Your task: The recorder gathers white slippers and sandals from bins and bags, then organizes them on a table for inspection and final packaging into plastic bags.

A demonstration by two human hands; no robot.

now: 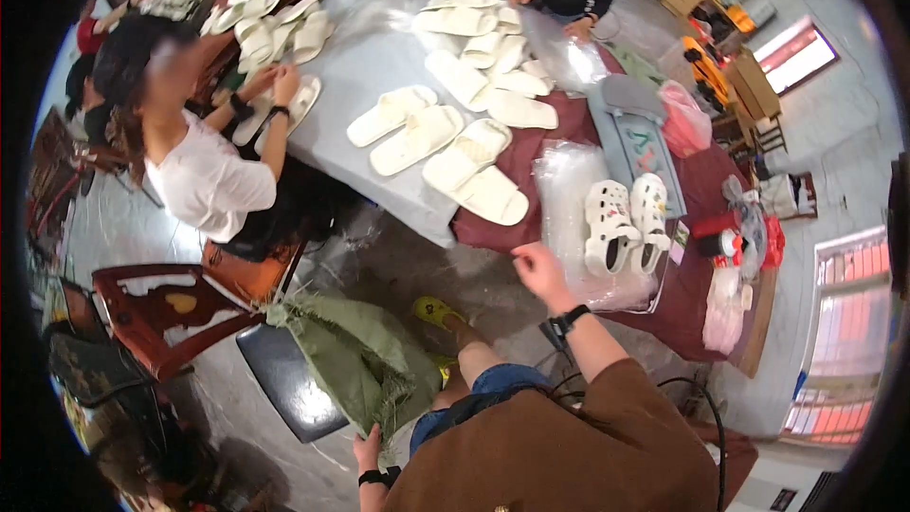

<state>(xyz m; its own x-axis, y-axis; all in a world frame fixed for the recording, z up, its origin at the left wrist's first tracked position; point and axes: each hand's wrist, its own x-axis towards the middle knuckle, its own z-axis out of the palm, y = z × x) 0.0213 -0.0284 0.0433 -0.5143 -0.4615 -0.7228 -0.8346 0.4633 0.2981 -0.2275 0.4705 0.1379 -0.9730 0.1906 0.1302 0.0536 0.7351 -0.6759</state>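
Note:
My left hand (368, 448) grips the edge of a dull green woven sack (365, 351) with frayed edges, which hangs beside my leg over a black stool seat. Over by the front edge of the table, my right hand (542, 275) is raised with fingers loosely curled and no object visible in them. Just right of that hand, a pair of white clogs (611, 228) stands on a stack of clear plastic bags (564, 185). Cream slippers (417, 137) lie in pairs and piles across the grey-covered table (332, 133).
At the left, a seated person (209, 161) handles slippers; others work at the far side. A wooden chair (161, 318) and the black stool (289, 384) stand left of my legs. A grey-blue case (630, 133), pink bag (684, 118) and black cable (711, 398) are at the right.

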